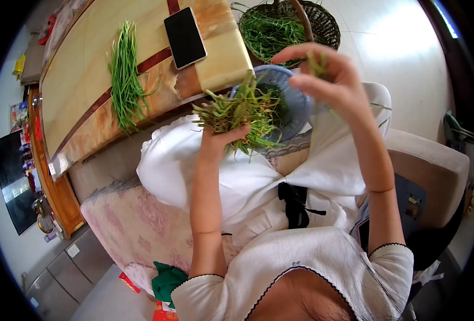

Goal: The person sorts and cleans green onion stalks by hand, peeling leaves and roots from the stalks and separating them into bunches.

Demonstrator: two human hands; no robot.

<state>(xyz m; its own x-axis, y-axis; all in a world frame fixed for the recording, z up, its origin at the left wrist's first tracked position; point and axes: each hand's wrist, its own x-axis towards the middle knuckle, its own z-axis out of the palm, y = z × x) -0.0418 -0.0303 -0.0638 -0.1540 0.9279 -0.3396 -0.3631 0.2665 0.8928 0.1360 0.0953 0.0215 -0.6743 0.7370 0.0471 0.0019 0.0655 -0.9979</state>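
My left hand (223, 138) is wrapped round a bunch of green stalks (242, 109), with the pale cut ends facing up and left. Behind the bunch is a blue plastic bin (297, 109), partly hidden, with some greens inside. My right hand (328, 80) is raised above the bin's right side, thumb and fingers apart, blurred by motion. A small greenish bit (317, 64) shows at its fingers; whether it is held is unclear. A neat bundle of long green stalks (124, 77) lies on the marble table (87, 64).
A phone (185, 38) lies on the table near its right edge. Beyond the bin, a wicker basket (325, 27) with a handle holds loose greens. The table's edge runs close to my left hand. A sofa armrest (429, 155) stands at the right.
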